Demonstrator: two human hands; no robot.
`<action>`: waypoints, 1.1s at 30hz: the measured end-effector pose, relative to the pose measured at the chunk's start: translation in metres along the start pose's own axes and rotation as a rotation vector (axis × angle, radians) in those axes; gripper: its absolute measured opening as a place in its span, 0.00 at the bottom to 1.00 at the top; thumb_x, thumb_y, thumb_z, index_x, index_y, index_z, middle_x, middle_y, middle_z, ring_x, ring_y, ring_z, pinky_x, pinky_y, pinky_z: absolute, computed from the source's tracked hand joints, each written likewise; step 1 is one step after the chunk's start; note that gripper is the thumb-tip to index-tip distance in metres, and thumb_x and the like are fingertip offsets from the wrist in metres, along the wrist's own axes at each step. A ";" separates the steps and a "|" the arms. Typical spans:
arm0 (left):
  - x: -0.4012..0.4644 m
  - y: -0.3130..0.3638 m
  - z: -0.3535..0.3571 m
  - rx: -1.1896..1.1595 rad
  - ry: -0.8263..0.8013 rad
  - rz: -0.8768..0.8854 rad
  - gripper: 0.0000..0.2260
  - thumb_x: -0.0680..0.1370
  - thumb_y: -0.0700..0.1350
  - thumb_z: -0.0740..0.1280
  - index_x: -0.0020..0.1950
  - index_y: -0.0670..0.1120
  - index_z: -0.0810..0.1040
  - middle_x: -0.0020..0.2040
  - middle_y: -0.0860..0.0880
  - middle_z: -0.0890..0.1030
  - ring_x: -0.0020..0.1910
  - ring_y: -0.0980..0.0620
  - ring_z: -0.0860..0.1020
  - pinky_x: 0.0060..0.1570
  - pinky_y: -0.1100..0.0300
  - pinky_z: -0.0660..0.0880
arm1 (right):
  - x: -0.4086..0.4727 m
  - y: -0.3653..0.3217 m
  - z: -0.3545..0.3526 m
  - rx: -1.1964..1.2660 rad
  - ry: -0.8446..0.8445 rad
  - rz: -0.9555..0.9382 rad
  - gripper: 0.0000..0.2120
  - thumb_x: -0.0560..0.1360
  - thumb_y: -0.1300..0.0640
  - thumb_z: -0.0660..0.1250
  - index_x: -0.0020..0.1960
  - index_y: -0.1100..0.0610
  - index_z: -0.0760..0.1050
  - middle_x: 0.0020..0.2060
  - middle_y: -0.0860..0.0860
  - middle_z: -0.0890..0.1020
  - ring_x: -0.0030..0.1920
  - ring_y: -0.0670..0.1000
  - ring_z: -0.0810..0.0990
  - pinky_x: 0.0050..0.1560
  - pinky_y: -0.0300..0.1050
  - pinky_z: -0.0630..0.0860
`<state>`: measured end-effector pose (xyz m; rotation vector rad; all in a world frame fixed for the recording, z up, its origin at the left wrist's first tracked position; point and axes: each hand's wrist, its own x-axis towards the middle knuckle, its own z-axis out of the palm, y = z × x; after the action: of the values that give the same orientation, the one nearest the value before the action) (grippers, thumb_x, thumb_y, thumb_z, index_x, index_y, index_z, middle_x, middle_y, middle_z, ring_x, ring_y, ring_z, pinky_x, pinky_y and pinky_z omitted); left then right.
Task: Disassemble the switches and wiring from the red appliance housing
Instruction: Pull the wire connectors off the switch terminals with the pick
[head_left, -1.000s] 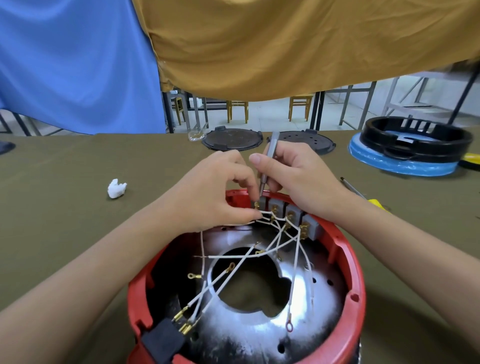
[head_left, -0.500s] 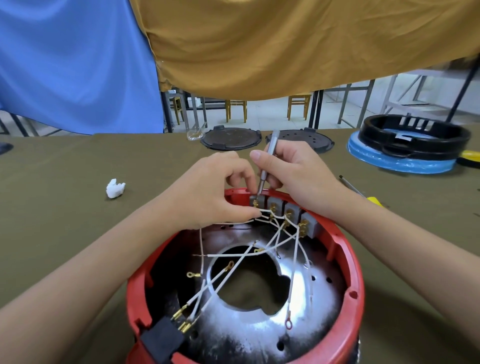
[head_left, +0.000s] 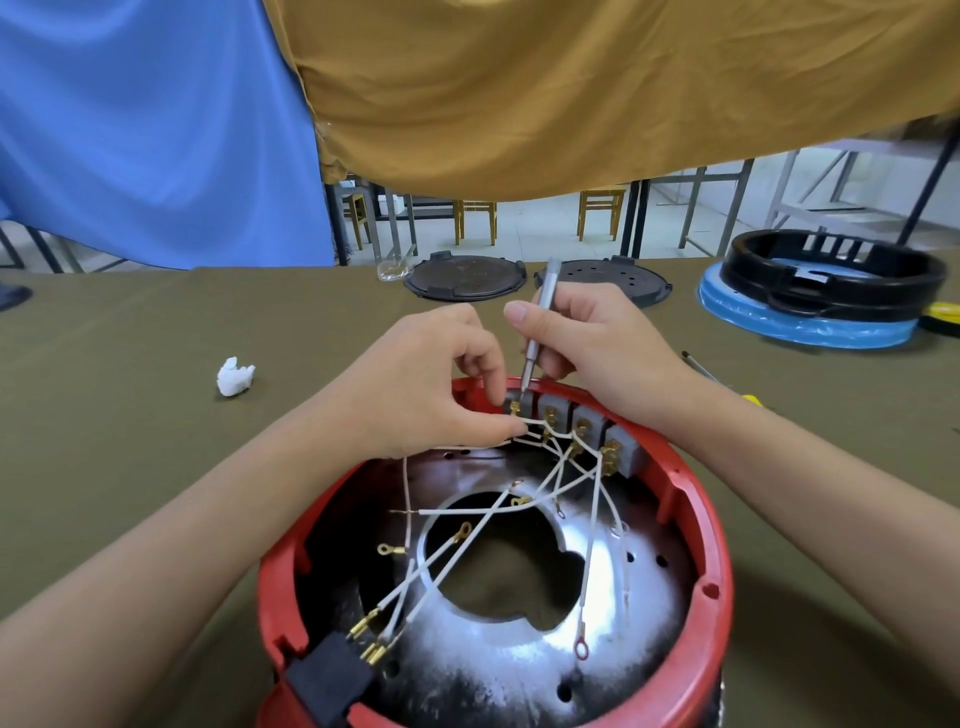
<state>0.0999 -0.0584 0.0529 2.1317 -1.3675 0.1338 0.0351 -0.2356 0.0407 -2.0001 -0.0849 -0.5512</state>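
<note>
The round red plastic appliance housing (head_left: 696, 530) sits on the olive-green cloth-covered table (head_left: 130, 395), open side up. 4 grey switch blocks (head_left: 584, 423) line its far inner wall, with thin white wires (head_left: 519, 512) fanning down across the metal floor. The left hand (head_left: 426, 384) pinches a wire at the leftmost switch. The right hand (head_left: 597, 353) grips a slim silver screwdriver (head_left: 537, 322), tip on that switch's brass terminal.

Housing (head_left: 711, 545): glossy red plastic, bright scuffed metal plate (head_left: 519, 654) inside. Switches (head_left: 582, 426): matt grey plastic, brass terminals. Wires (head_left: 467, 540): smooth white insulation. Screwdriver (head_left: 540, 317): brushed metal. Bench (head_left: 130, 415): matt olive cloth.
</note>
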 end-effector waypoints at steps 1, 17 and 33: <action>0.000 0.000 0.000 -0.005 -0.002 0.003 0.10 0.66 0.49 0.80 0.35 0.51 0.80 0.41 0.53 0.76 0.42 0.57 0.76 0.45 0.65 0.73 | 0.000 0.001 0.000 0.030 -0.006 0.041 0.15 0.80 0.50 0.66 0.37 0.56 0.76 0.24 0.47 0.74 0.26 0.45 0.71 0.32 0.35 0.70; 0.000 0.000 0.000 -0.053 -0.038 0.059 0.06 0.68 0.44 0.79 0.38 0.50 0.83 0.40 0.53 0.75 0.42 0.55 0.75 0.46 0.58 0.75 | -0.001 0.005 -0.001 0.154 0.028 0.027 0.15 0.80 0.52 0.66 0.39 0.61 0.77 0.28 0.54 0.74 0.31 0.53 0.70 0.39 0.46 0.72; 0.003 -0.003 -0.002 -0.016 -0.150 0.196 0.02 0.73 0.45 0.76 0.44 0.50 0.85 0.32 0.53 0.69 0.37 0.51 0.69 0.42 0.68 0.65 | 0.003 0.005 -0.001 0.092 -0.035 0.083 0.15 0.80 0.52 0.67 0.36 0.56 0.75 0.25 0.50 0.72 0.28 0.47 0.68 0.34 0.38 0.68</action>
<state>0.1046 -0.0583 0.0542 2.0254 -1.6592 0.0407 0.0392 -0.2393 0.0379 -1.9149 -0.0475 -0.4519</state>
